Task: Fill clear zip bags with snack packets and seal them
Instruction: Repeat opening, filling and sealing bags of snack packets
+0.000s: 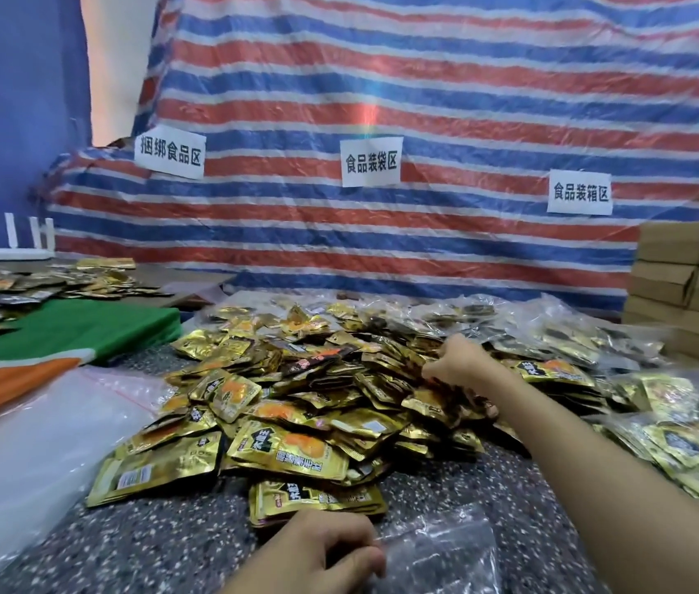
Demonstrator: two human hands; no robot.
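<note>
Two grips | left fingers [360, 548] pinch zip bag [438, 550] | right fingers [435, 373] clutch snack packets [317, 379]

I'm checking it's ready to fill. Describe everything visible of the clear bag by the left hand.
The clear bag is thin, crinkled, glossy plastic, seemingly empty, lying flat on the speckled table just before the packet pile. The left hand pinches its left edge. Whether its mouth is open cannot be told.
</note>
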